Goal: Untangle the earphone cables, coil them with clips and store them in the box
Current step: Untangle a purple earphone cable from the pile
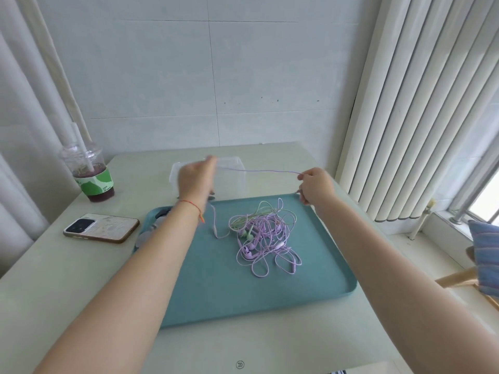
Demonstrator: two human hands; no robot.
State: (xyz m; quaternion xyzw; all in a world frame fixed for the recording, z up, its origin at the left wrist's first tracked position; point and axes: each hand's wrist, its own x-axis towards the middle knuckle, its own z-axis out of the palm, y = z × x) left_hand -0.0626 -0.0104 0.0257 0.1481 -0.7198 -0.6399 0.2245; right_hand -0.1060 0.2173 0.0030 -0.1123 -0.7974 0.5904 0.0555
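A tangled heap of purple and pale green earphone cables (263, 233) lies on the teal tray (216, 292). One purple cable (259, 171) is stretched taut in the air between my hands, above the tray's far edge. My left hand (195, 179), blurred, pinches one end of it; a loose length hangs from that hand down to the tray. My right hand (314, 186) pinches the other end. A clear plastic box (232, 179) stands behind the tray, partly hidden by my left hand. Grey clips (147, 236) lie at the tray's left edge, partly hidden by my left forearm.
A phone (101, 228) lies on the pale table left of the tray. A plastic cup with a dark drink and straw (90, 174) stands at the far left. Vertical blinds and a window sill are at the right, a striped cushion (486, 255) on a wooden chair beside the table.
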